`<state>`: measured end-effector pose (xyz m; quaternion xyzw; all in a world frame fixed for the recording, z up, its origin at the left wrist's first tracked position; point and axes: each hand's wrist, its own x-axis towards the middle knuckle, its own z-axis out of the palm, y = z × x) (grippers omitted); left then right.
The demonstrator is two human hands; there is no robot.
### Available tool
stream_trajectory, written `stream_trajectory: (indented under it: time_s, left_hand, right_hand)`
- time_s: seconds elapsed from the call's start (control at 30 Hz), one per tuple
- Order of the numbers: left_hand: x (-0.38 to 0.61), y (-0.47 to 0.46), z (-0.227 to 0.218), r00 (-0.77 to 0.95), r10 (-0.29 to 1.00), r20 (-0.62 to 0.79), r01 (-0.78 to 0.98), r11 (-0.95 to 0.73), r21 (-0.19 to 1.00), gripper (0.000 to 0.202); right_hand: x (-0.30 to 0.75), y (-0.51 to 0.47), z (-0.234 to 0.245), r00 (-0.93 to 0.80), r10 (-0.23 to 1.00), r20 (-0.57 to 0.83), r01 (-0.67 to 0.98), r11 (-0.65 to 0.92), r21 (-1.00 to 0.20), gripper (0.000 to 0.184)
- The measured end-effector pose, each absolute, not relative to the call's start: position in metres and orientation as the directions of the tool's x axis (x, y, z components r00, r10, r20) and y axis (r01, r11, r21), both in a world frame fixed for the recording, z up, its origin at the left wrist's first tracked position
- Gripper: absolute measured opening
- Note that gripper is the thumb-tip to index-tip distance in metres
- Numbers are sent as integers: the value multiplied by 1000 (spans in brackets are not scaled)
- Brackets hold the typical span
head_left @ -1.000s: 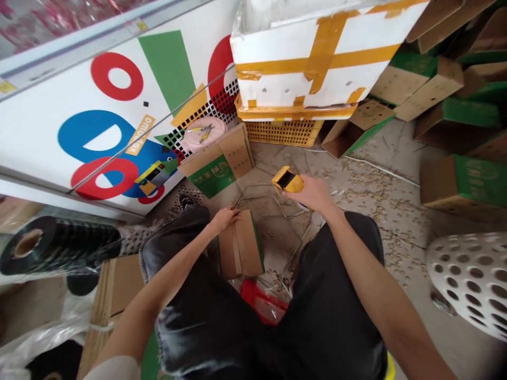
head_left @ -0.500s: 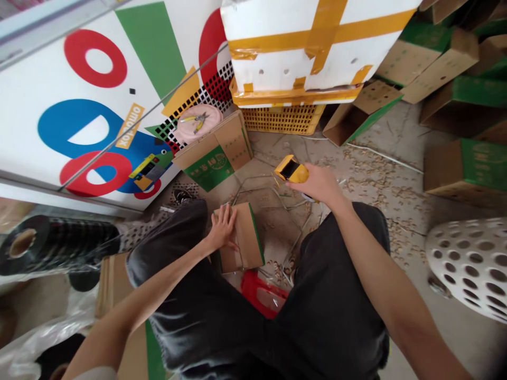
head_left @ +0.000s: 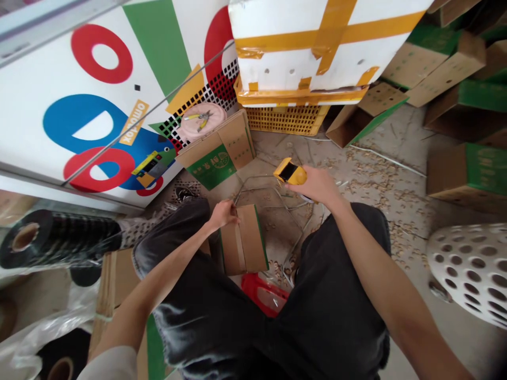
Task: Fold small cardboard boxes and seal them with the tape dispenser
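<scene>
A small brown cardboard box [head_left: 245, 245] with a green side and a taped seam stands between my knees. My left hand [head_left: 224, 214] grips its far left top corner, fingers curled over the edge. My right hand [head_left: 317, 184] is closed on a yellow tape dispenser [head_left: 290, 172], held above the floor to the right of and beyond the box. Below the box lies a wire frame [head_left: 277, 211] on the floor.
A colourful freezer front [head_left: 99, 105] fills the left. A taped white foam box [head_left: 317, 47] sits on a yellow crate [head_left: 285, 119]. Brown and green cartons [head_left: 455, 79] pile at right, one more [head_left: 216, 153] leaning ahead. Black film roll [head_left: 59, 240] left, perforated white stool [head_left: 471, 269] right.
My left hand went from lying flat on the box top to curling over its far corner. The right hand with the dispenser has hardly moved.
</scene>
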<state>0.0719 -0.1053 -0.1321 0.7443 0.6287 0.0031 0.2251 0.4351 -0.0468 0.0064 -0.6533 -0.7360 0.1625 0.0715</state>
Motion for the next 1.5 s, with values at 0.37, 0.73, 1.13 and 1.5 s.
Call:
stream_trajectory:
  time_s: [0.37, 0.73, 1.13, 1.5]
  left_hand:
    - [78, -97, -121, 314, 904, -291, 907, -195, 373, 6]
    - [88, -107, -109, 501, 783, -369, 557, 35, 830, 24]
    - [118, -125, -98, 705, 643, -300, 393, -2, 919, 22]
    - [114, -124, -101, 752, 608, -256, 334, -16, 942, 23]
  right_hand:
    - [434, -49, 10, -144, 982, -118, 938, 97, -332, 60]
    - [436, -45, 0, -156, 983, -96, 944, 120, -309, 63]
    - [435, -46, 4, -156, 979, -129, 948, 111, -299, 61]
    - [432, -46, 3, -161, 978, -133, 950, 117, -288, 61]
